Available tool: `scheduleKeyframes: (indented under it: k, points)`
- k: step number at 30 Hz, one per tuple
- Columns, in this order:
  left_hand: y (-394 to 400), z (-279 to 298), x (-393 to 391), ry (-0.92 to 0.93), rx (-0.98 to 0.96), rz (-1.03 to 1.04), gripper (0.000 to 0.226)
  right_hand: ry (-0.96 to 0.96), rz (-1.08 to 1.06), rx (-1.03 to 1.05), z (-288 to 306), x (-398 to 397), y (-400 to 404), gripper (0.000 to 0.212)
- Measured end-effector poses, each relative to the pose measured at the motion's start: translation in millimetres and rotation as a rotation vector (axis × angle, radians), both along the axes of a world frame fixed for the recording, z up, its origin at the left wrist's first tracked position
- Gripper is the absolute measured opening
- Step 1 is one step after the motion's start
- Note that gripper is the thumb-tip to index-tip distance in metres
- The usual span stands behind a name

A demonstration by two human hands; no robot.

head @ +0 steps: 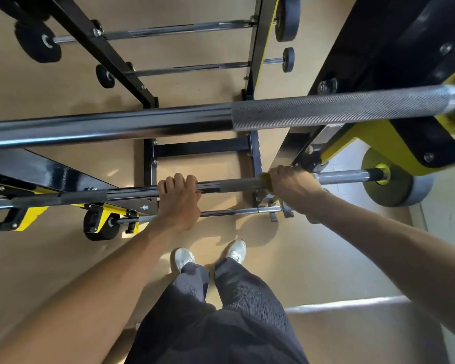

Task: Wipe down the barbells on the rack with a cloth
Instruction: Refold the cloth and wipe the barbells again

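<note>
Barbell (pixel 237 185) horizontal, left to right

Single head-worn wide-angle view, looking steeply down past a close, large barbell (pixel 221 119) to the hands (pixel 179 203), rack (pixel 255 153), shoes and floor (pixel 63 258) far below.

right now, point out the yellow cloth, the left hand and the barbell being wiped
yellow cloth (pixel 265 182): head view, edge showing beside the fingers
left hand (pixel 179 200): head view, back of hand
barbell (pixel 237 185): head view, knurled shaft between hands

Yellow cloth (pixel 265 183) mostly under right hand (pixel 290 185)
</note>
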State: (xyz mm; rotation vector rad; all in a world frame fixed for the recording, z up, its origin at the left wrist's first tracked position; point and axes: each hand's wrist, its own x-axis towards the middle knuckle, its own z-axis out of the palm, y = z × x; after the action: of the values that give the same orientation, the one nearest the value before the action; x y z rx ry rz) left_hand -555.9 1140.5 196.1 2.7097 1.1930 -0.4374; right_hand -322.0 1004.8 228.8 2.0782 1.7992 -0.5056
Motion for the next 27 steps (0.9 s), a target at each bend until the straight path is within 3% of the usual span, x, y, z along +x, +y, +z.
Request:
scheduleKeyframes:
  k: [3, 8, 13, 18, 22, 27]
  points:
    - [-1.8, 2.1, 3.2, -0.009, 0.005, 0.003, 0.024, 0.216, -0.115, 0.031, -3.3, -26.2, 32.8, 0.023]
    - [-0.1, 1.8, -0.7, -0.004, -0.007, -0.004, 0.028, 0.339, -0.07, 0.16, -13.6, -44.6, 42.8, 0.032]
    - [5.5, 1.2, -4.7, -0.039, -0.074, -0.007, 0.03, 0.257, -0.21, 0.119, -11.6, 7.3, -2.6, 0.019]
    - [4.1, -0.9, -2.0, -0.008, -0.062, -0.001, 0.027, 0.027, -0.095, 0.013, -0.8, 19.5, -14.6, 0.024]
    - [3.9, -3.6, 0.5, -0.011, -0.063, 0.028, 0.026, 0.167, -0.158, -0.053, 5.3, -18.4, 27.6, 0.022]
    - [5.1, -0.5, -0.8, -0.053, -0.106, 0.036, 0.03, 0.275, -0.007, 0.123, -11.5, -76.6, 67.2, 0.027]
